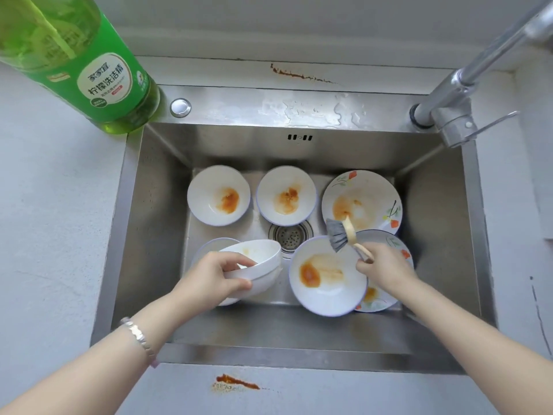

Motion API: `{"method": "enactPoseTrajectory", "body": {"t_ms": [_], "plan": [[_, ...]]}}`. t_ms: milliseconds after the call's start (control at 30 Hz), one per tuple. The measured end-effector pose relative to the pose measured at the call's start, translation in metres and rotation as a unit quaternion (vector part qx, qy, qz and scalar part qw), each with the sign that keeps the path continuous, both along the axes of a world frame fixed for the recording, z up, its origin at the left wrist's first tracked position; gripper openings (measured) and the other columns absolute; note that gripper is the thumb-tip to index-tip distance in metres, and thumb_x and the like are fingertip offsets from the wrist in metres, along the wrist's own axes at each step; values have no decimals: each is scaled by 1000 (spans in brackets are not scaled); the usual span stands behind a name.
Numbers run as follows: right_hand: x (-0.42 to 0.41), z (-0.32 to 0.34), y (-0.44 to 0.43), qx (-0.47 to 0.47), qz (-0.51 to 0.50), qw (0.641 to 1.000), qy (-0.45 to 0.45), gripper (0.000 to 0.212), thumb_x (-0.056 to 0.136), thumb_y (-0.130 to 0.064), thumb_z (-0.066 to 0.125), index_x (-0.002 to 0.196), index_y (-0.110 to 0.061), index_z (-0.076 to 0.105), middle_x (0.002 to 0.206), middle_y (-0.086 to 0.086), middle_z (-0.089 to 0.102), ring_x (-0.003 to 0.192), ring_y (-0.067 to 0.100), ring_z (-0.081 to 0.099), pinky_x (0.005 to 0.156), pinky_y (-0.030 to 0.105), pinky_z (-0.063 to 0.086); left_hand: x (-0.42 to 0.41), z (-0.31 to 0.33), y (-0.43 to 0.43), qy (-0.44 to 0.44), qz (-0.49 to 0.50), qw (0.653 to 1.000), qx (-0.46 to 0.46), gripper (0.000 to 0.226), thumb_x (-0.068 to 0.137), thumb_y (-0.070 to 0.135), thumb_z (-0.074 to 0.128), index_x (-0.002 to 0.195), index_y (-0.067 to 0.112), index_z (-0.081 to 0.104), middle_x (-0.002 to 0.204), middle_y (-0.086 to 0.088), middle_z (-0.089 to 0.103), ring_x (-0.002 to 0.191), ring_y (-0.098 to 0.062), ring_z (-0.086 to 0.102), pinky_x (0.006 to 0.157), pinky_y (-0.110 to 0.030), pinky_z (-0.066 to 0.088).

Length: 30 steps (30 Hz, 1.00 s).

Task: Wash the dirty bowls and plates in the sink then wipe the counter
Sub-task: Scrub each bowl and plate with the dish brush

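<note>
Stained bowls [286, 195] around drain [289, 236]

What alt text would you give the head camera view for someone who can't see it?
Over a steel sink of sauce-stained dishes, the left hand grips a tilted white bowl while the right hand holds a dish brush above another bowl. A green detergent bottle stands at the back left; orange smears mark the counter.

The single head-worn camera looks steeply down from close above the counter [54, 235], its wide lens centred on the steel sink [443, 241], with both forearms entering from the bottom edge and the tap [466, 94] at upper right.
</note>
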State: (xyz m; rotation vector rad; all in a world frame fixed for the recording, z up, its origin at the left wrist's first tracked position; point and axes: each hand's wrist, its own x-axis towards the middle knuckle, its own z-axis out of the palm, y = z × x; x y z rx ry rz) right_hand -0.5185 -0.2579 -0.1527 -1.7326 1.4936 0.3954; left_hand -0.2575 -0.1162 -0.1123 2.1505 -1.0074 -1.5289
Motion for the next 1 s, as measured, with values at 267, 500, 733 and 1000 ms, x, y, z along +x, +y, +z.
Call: {"method": "enactPoseTrajectory", "body": {"t_ms": [267,500,733,1000], "plan": [[-67,48,-17,-29,-86,996,7,35,80,-6,59,58,-31,51,54,-5,47,53,12,39,52,27,31,-53,-39,-32,-9,-73,997,17,27,72,17,77,78,39,63,81,4,69,77,-12,61,69,-17,45],[-85,49,-13,-14,-94,995,15,4,79,-5,61,76,-6,64,51,-2,34,52,17,28,52,28,22,-60,-61,-22,-35,-96,994,31,22,74,17,75,83,35,65,84,7,68,92,-11,62,86,-29,49],[-62,53,-13,1,-113,993,-18,45,78,-3,61,43,-30,53,44,-8,36,52,18,29,53,28,21,-32,-73,-8,-104,-111,988,41,21,79,20,70,99,26,70,102,6,70,102,-13,61,88,-29,47],[-50,51,-6,5,-126,992,-21,27,78,-5,63,57,-18,54,52,1,34,56,21,30,55,30,20,-27,-95,-8,-170,-117,978,30,15,84,21,63,98,25,70,105,6,70,106,-19,59,81,-28,43]]}}
